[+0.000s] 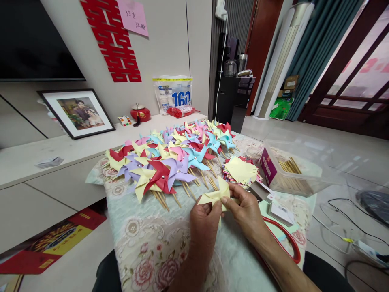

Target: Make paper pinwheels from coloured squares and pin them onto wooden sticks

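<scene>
Between my two hands is a pale yellow paper pinwheel (223, 189), its blades partly folded toward the middle. My left hand (206, 215) pinches it from the left, thumb near the centre. From the right, my right hand (243, 205) grips it, with the thumb pressed at the centre. Whether a pin is under the thumbs is hidden. Beyond my hands lie rows of finished pinwheels (179, 169) in red, purple, yellow, blue and pink on wooden sticks. Just past my right hand is a stack of cut paper sheets (241, 170), yellow on top.
A clear plastic box (291, 174) with wooden sticks stands at the table's right. Near my right forearm are a small white box (281, 213) and a red-handled tool (293, 243). A flowered cloth (152, 251) covers the table. Behind is a white cabinet with a framed photo (77, 111).
</scene>
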`<state>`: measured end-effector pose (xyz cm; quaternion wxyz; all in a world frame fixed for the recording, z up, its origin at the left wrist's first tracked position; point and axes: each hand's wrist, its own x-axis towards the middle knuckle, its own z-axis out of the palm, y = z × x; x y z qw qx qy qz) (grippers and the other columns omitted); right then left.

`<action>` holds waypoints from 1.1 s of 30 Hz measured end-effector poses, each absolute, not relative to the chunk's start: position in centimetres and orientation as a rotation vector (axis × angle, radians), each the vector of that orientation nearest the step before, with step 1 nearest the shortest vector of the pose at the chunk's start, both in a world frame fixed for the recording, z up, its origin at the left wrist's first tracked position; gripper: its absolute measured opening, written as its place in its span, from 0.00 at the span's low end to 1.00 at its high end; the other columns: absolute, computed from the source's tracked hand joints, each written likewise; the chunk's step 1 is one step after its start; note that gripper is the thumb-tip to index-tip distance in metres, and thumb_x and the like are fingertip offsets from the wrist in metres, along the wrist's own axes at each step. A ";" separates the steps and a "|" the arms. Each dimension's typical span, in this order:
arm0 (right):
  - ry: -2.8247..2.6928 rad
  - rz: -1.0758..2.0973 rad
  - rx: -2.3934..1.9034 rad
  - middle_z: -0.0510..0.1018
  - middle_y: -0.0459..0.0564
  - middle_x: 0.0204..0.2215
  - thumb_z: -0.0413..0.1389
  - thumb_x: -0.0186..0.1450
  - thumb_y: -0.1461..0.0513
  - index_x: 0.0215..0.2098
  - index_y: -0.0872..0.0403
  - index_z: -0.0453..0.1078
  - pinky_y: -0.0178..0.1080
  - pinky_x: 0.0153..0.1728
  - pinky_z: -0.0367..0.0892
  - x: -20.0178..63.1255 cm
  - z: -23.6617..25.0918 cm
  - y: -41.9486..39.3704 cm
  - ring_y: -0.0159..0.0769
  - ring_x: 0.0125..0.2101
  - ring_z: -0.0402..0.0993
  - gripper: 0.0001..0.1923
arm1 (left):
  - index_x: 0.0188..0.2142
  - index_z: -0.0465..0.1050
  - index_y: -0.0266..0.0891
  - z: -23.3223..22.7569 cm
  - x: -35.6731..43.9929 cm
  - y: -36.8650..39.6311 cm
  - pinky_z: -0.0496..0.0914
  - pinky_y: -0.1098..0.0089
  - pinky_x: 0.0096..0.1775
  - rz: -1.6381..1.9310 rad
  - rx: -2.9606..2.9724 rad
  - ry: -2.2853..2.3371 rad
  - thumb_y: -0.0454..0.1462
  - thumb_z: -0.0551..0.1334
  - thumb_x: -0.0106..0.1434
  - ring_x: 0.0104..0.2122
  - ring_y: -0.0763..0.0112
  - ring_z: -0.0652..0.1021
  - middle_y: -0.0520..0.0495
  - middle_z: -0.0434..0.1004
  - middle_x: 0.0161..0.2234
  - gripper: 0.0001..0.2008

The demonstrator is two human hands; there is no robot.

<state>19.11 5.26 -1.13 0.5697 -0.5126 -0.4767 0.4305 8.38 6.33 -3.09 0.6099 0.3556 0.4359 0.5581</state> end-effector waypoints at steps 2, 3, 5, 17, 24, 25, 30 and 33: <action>-1.121 0.998 -1.215 0.81 0.50 0.36 0.61 0.60 0.60 0.49 0.54 0.73 0.37 0.26 0.75 19.1 -1.0 5.3 0.40 0.34 0.75 0.19 | 0.41 0.80 0.32 -3.1 8.4 6.3 0.76 0.69 0.29 1.293 0.815 1.008 0.40 0.69 0.50 0.31 0.58 0.84 0.40 0.86 0.34 0.19; -1.125 0.990 -1.222 0.81 0.50 0.36 0.61 0.59 0.60 0.49 0.55 0.74 0.37 0.26 0.75 19.0 -1.0 5.3 0.40 0.34 0.75 0.19 | 0.41 0.80 0.32 -3.1 8.4 6.3 0.76 0.69 0.29 1.294 0.811 1.008 0.40 0.69 0.50 0.30 0.58 0.84 0.40 0.86 0.34 0.19; -1.129 0.975 -1.238 0.81 0.50 0.35 0.61 0.59 0.60 0.49 0.55 0.74 0.37 0.27 0.75 19.0 -0.9 5.3 0.40 0.34 0.76 0.19 | 0.40 0.80 0.32 -3.1 8.4 6.4 0.76 0.69 0.29 1.292 0.799 1.012 0.39 0.69 0.49 0.30 0.58 0.83 0.40 0.86 0.33 0.19; -1.139 0.937 -1.259 0.83 0.51 0.36 0.62 0.59 0.58 0.48 0.54 0.75 0.37 0.27 0.76 19.0 -0.9 5.3 0.42 0.35 0.78 0.19 | 0.39 0.81 0.33 -2.6 8.4 6.2 0.76 0.69 0.28 1.297 0.782 1.025 0.38 0.69 0.48 0.28 0.60 0.83 0.42 0.86 0.31 0.17; -1.101 1.036 -1.182 0.83 0.49 0.33 0.62 0.59 0.58 0.43 0.53 0.76 0.37 0.25 0.75 19.0 -0.7 5.4 0.40 0.31 0.78 0.14 | 0.39 0.81 0.32 -3.0 8.5 6.6 0.76 0.69 0.27 1.313 0.751 1.008 0.38 0.70 0.48 0.32 0.57 0.84 0.40 0.86 0.34 0.18; -1.115 1.018 -1.187 0.83 0.49 0.33 0.62 0.59 0.58 0.42 0.53 0.76 0.37 0.27 0.75 19.0 -0.7 5.4 0.40 0.32 0.78 0.13 | 0.39 0.81 0.32 -3.0 8.5 6.6 0.76 0.69 0.27 1.314 0.749 1.005 0.38 0.70 0.48 0.32 0.56 0.84 0.40 0.86 0.35 0.18; -1.163 0.963 -1.233 0.83 0.49 0.35 0.61 0.60 0.59 0.41 0.53 0.76 0.38 0.32 0.75 19.2 -0.7 5.4 0.39 0.33 0.78 0.12 | 0.39 0.81 0.32 -2.3 8.4 6.4 0.77 0.68 0.32 1.307 0.722 0.968 0.37 0.71 0.47 0.34 0.57 0.84 0.40 0.86 0.36 0.19; -1.135 0.983 -1.228 0.83 0.50 0.35 0.62 0.59 0.58 0.42 0.53 0.76 0.38 0.29 0.75 19.1 -0.5 5.4 0.41 0.34 0.78 0.13 | 0.41 0.81 0.32 -1.8 8.3 6.1 0.78 0.66 0.35 1.316 0.711 0.956 0.36 0.70 0.49 0.35 0.57 0.84 0.41 0.86 0.36 0.18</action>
